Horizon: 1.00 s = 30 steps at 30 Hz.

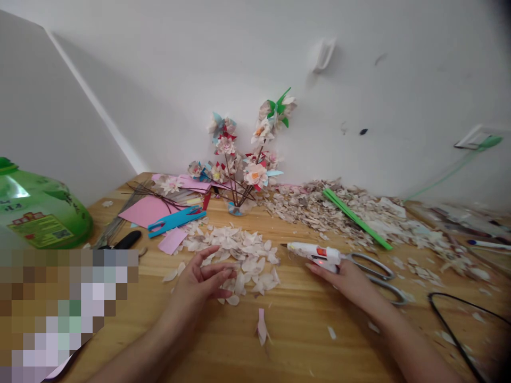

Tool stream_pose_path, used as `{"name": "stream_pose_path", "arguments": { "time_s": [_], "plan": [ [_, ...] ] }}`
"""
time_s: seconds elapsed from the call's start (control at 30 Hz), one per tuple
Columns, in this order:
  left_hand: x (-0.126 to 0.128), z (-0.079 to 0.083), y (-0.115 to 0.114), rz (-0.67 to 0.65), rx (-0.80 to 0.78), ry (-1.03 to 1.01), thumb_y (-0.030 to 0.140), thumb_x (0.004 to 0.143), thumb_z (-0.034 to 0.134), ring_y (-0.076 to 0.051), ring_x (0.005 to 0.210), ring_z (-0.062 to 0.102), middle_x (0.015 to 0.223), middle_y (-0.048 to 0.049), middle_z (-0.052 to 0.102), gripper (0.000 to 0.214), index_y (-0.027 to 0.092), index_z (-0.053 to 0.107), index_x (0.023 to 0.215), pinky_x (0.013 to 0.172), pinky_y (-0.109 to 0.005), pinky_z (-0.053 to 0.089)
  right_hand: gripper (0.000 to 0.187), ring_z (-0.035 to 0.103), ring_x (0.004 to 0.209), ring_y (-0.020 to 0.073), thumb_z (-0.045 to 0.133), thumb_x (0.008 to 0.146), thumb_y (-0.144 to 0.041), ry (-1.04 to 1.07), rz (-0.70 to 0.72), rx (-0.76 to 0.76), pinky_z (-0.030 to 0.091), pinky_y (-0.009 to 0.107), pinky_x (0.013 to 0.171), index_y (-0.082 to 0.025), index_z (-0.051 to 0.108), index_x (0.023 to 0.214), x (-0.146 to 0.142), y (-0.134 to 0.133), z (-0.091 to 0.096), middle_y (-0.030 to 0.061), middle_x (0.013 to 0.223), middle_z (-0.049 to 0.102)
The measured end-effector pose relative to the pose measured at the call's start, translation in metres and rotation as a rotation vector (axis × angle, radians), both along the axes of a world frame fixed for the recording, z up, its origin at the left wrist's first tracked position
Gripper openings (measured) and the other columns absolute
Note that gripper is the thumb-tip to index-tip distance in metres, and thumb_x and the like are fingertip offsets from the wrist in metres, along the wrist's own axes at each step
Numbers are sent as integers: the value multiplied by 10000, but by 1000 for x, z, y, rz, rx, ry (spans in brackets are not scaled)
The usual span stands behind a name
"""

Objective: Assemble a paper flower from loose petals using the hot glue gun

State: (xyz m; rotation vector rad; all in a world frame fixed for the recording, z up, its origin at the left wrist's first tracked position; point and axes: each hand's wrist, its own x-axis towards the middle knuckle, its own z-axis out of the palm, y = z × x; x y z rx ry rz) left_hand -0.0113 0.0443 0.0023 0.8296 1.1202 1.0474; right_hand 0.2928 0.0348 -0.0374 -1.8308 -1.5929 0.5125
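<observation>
My left hand [205, 279] rests on the wooden table [303, 330] with fingers stretched toward a heap of pale paper petals [239, 255], touching its near edge; it holds nothing. My right hand [345, 279] lies against a white glue gun [315, 252] with a red light, fingers curled at its handle. A small folded pink paper piece [261, 325] lies between my forearms.
Grey-handled scissors [379, 279] lie right of the glue gun. Paper flowers on sticks stand in a small vase [239, 175] by the wall. Green sticks [355, 218] cross a scrap pile. Pink paper, a blue tool [175, 221], a green jug [40, 210] sit left; black cable [455, 330] right.
</observation>
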Motion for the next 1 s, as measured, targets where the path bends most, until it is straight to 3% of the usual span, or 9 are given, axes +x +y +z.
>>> {"name": "stream_pose_path", "arguments": {
  "time_s": [0.1,0.2,0.3,0.37,0.47,0.53,0.7,0.8,1.0],
  "plan": [
    [0,0,0,0,-10,-5,193,552,758,-202,764,665,792,-56,701,642,173,445,1112,485,-222,526,564,632,710,250,683,573,-520,-58,-97,8,510,365,615,-168,581,1002,3,-2,6,66,821,678],
    [-1,0,1,-1,-15,-19,174,563,748,-196,758,664,784,-53,702,634,174,442,1118,478,-214,524,887,558,994,304,685,577,-527,-74,-157,279,464,466,809,-193,293,1299,-2,-11,24,145,1175,538],
    [-1,-1,1,-7,-13,-16,179,579,741,-198,768,663,777,-50,698,614,177,444,1117,479,-211,526,753,452,1134,306,655,677,-434,-205,-120,602,338,520,955,-244,279,1301,-19,-25,39,123,1231,479],
    [-1,-2,2,-24,-14,-3,192,582,742,-204,779,663,781,-52,696,621,182,437,1123,480,-215,527,530,521,1045,265,615,750,-317,-288,44,671,385,472,927,-254,387,1225,-36,-32,39,87,1094,565],
    [-1,-6,3,-53,-4,7,204,585,744,-207,783,660,792,-54,693,644,186,418,1140,482,-224,529,447,589,905,211,501,821,-166,-358,478,502,487,377,797,-232,370,1244,-68,-38,27,63,973,634],
    [-1,-8,4,-55,2,5,201,582,746,-206,773,660,783,-51,691,657,184,409,1147,477,-225,527,456,576,937,207,447,830,-111,-387,656,381,494,355,793,-213,361,1265,-86,-39,18,77,1037,628],
    [-1,-8,3,-59,-6,5,206,579,748,-207,773,662,784,-52,692,665,182,404,1148,464,-220,523,464,554,936,197,433,831,-77,-412,725,179,483,323,805,-202,390,1275,-105,-37,12,75,1029,622],
    [-2,-7,2,-81,-8,0,219,576,752,-215,794,662,808,-58,694,670,184,405,1148,476,-232,532,435,562,868,190,418,842,-75,-396,770,158,485,311,767,-198,406,1258,-104,-37,16,63,939,641],
    [-3,-7,1,-73,0,-5,227,571,753,-220,800,661,784,-46,689,671,185,408,1144,461,-227,526,453,533,944,191,447,812,-76,-352,793,118,462,323,815,-215,421,1242,-100,-40,19,69,1061,598]
  ]
}}
